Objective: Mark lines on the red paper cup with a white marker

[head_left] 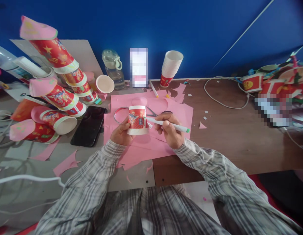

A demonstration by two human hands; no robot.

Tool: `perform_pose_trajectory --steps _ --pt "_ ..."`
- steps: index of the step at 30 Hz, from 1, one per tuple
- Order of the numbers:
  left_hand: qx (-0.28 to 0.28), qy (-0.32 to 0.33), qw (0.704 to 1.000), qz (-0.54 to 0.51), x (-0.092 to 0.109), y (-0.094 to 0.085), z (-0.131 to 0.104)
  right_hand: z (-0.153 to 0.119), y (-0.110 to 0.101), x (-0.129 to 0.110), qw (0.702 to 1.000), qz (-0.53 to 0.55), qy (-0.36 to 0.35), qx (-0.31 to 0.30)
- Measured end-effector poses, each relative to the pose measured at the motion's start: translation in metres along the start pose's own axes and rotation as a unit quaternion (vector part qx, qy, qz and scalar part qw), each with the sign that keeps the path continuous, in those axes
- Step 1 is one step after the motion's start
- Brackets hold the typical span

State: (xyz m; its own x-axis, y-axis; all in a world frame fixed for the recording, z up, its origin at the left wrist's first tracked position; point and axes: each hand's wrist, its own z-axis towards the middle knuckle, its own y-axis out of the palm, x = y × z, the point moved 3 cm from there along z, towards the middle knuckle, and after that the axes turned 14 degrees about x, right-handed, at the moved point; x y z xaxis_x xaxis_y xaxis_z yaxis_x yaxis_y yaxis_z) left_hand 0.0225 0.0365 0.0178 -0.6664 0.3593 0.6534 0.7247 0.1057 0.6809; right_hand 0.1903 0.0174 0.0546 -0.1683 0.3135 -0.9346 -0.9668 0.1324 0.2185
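Note:
My left hand (122, 132) holds a red and white paper cup (137, 121) upside down, its wide rim downward, above pink paper. In my right hand (172, 130) is a white marker (176, 126) with a green end at the right; its other end points at the cup's right side. Pink paper sheets (136, 153) lie beneath both hands. Behind the cup and my right hand, a pair of scissors (120, 115) rests on the paper, partly hidden.
Decorated cups with pink tops (53, 93) stand and lie at the left, beside a black phone (89, 126). A bottle (113, 70), a lit screen (138, 68) and stacked cups (171, 67) stand at the back. A cable (226, 106) and more cups (251, 82) are at the right.

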Motion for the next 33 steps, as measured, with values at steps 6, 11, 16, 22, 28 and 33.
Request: perform_pose_trajectory --steps 6,11,16,22,28,33 --pt "-0.038 0.006 0.999 0.013 -0.0015 0.0016 -0.0004 0.0001 0.0009 -0.0009 1.000 -0.002 -0.005 -0.002" --pt "-0.021 0.012 0.999 0.021 -0.0031 -0.0011 0.0013 -0.0002 0.0022 0.0000 1.000 -0.003 -0.005 -0.006" --pt "-0.012 0.010 0.999 0.033 -0.0023 -0.0001 0.0011 -0.0005 0.0022 -0.0009 1.000 0.004 -0.001 -0.008" --pt "-0.005 0.014 0.999 0.030 -0.0018 0.0006 0.0010 -0.0002 0.0020 -0.0015 1.000 0.008 0.001 0.001" --pt "-0.009 0.013 0.999 0.043 -0.0018 0.0010 0.0004 -0.0003 0.0032 0.0003 1.000 0.002 0.000 -0.005" --pt "-0.007 0.007 0.999 0.040 -0.0019 0.0020 -0.0004 -0.0002 0.0026 -0.0013 1.000 0.012 0.002 -0.001"
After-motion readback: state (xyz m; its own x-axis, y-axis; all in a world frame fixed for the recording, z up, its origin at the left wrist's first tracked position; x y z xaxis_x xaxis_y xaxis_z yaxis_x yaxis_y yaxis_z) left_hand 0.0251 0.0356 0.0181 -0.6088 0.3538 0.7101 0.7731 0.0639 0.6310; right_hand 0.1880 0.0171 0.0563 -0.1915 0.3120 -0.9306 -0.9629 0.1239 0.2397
